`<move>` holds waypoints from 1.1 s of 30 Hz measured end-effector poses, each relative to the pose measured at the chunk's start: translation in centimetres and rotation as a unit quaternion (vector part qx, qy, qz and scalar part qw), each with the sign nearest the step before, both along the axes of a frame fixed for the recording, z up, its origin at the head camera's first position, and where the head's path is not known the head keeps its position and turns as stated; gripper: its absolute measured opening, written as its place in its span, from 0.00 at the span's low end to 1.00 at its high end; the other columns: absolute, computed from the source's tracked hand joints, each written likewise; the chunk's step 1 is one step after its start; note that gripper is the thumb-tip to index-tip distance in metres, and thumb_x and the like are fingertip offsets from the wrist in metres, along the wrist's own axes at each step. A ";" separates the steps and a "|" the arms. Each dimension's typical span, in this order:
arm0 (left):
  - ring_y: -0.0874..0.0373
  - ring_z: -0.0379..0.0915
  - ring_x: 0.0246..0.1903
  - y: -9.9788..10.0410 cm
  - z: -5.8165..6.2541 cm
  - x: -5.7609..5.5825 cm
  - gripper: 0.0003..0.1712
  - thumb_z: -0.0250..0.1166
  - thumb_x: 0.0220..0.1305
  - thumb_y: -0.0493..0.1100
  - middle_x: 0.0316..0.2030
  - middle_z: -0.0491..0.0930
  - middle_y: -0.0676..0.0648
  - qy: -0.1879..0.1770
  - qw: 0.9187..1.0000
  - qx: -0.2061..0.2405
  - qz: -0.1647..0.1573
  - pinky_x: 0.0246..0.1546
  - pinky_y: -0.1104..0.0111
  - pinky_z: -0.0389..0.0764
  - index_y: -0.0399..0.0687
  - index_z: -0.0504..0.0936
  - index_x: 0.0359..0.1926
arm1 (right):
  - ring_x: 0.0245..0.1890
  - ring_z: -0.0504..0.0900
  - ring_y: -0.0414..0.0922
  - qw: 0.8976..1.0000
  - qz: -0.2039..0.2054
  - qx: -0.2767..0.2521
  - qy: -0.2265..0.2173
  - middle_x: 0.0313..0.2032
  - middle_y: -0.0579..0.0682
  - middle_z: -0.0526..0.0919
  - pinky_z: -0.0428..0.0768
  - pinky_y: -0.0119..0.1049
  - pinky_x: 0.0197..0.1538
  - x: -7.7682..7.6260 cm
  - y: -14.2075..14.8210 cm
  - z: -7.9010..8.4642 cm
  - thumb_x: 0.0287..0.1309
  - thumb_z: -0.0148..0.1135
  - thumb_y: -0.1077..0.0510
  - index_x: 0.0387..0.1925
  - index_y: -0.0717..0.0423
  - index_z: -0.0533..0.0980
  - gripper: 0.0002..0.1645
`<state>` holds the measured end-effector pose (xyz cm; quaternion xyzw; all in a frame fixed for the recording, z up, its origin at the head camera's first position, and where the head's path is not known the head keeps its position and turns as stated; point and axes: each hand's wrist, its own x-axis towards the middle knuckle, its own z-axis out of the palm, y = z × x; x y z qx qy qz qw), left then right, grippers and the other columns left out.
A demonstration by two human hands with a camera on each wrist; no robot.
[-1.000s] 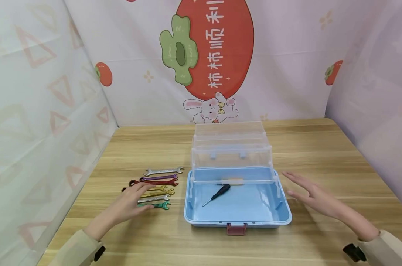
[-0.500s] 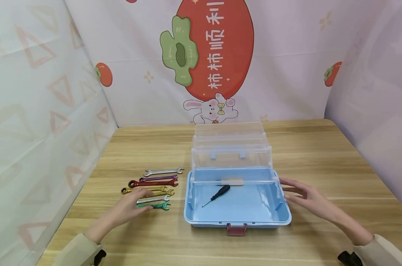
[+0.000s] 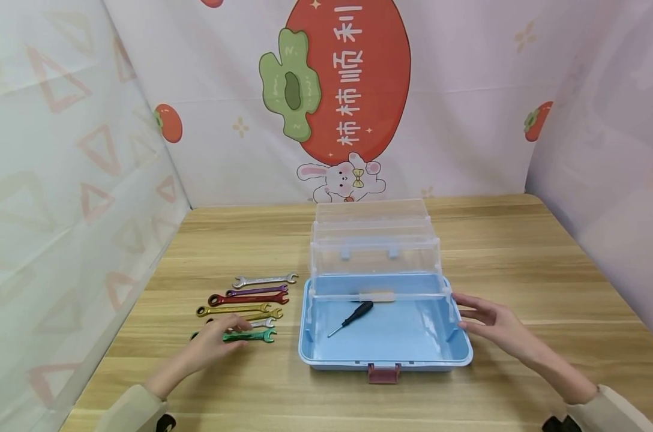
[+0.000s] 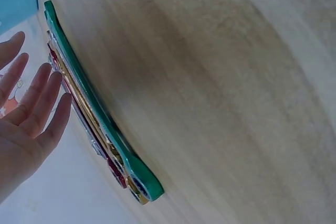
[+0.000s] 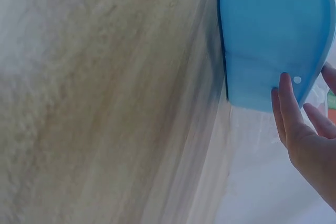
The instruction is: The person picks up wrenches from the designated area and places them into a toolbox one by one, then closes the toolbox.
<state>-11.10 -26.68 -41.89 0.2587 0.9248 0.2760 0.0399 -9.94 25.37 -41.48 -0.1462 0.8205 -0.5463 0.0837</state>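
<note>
My left hand hovers at the near end of a row of wrenches, fingers loosely bent over the green wrench. In the left wrist view its fingers are spread apart, with the green wrench lying beyond them. My right hand is at the right wall of a light blue toolbox. Seen from the right wrist, its extended fingertips overlap the blue side wall. A screwdriver with a black handle lies inside the box.
Beyond the green one lie silver, gold, red and purple wrenches, with a silver wrench farthest back. Clear trays stand raised over the toolbox's rear. A dark red latch hangs at its front. Printed cloth closes off the back.
My right hand has come left from beside the toolbox to its right wall. The left hand has drawn slightly nearer, uncovering the gold wrenches. The toolbox and wrenches stay in place.
</note>
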 end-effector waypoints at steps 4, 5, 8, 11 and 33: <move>0.55 0.74 0.36 0.0 -0.4 -0.2 0.12 0.65 0.49 0.35 0.35 0.78 0.50 -0.008 1.000 -0.007 0.004 0.38 0.63 0.75 0.42 0.77 0.38 | 0.46 0.71 0.25 1.000 -0.012 0.007 -0.022 0.58 0.51 0.68 0.74 0.25 0.43 0.0 0.0 -0.1 0.55 0.57 0.58 0.60 0.64 0.60 0.32; 0.55 0.74 0.36 0.0 -0.4 -0.2 0.12 0.65 0.49 0.35 0.36 0.77 0.51 -0.013 1.000 -0.008 0.005 0.38 0.63 0.75 0.43 0.77 0.38 | 0.46 0.71 0.25 0.999 -0.015 0.007 -0.028 0.58 0.53 0.67 0.74 0.25 0.43 0.0 0.1 -0.2 0.55 0.57 0.57 0.60 0.64 0.60 0.32; 0.56 0.74 0.37 -0.1 -0.8 -0.3 0.11 0.65 0.49 0.35 0.36 0.77 0.52 -0.020 1.000 -0.013 0.011 0.38 0.65 0.75 0.44 0.78 0.37 | 0.46 0.70 0.25 0.999 -0.021 0.006 -0.040 0.58 0.48 0.67 0.73 0.26 0.44 0.0 0.2 -0.3 0.55 0.57 0.55 0.60 0.62 0.60 0.33; 0.57 0.74 0.36 -0.1 -1.1 -0.4 0.10 0.64 0.50 0.34 0.35 0.77 0.53 -0.020 1.000 -0.018 0.010 0.37 0.65 0.76 0.44 0.78 0.37 | 0.47 0.70 0.25 0.999 -0.018 0.001 -0.042 0.56 0.40 0.68 0.73 0.26 0.44 -0.1 0.2 -0.3 0.56 0.57 0.56 0.61 0.62 0.60 0.33; 0.63 0.67 0.31 -0.2 -1.5 -1.9 0.11 0.63 0.50 0.30 0.31 0.71 0.55 -0.047 0.997 -0.046 -0.034 0.31 0.69 0.71 0.46 0.77 0.35 | 0.47 0.69 0.24 0.997 -0.018 -0.013 -0.067 0.61 0.61 0.60 0.74 0.29 0.46 0.1 0.2 -0.6 0.57 0.55 0.56 0.62 0.62 0.57 0.33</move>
